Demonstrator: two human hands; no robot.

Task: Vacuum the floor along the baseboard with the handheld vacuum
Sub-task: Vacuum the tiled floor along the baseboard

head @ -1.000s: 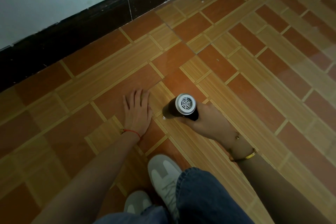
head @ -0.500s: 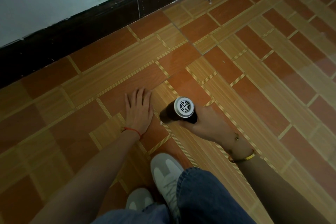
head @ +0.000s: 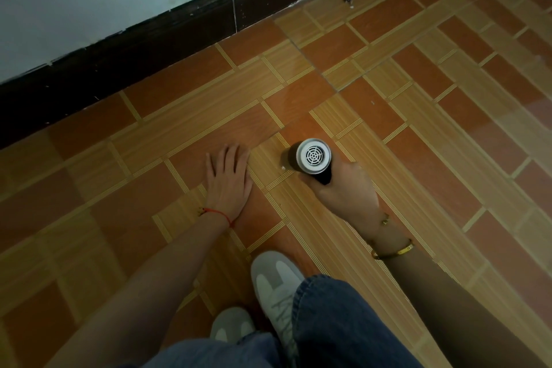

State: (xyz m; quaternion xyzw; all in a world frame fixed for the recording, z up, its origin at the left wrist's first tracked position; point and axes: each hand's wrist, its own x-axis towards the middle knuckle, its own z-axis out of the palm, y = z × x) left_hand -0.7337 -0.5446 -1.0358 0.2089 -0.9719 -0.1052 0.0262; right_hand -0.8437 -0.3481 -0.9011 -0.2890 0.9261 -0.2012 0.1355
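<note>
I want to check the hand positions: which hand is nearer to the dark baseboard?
Left. The left hand lies flat on the floor tiles, nearer the baseboard. The right hand grips the handheld vacuum slightly farther out.

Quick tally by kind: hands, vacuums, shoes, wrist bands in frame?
hands: 2 (left hand, right hand)
vacuum: 1
shoes: 2 ()
wrist bands: 2 (red string, gold bangle)
Total: 7
</note>
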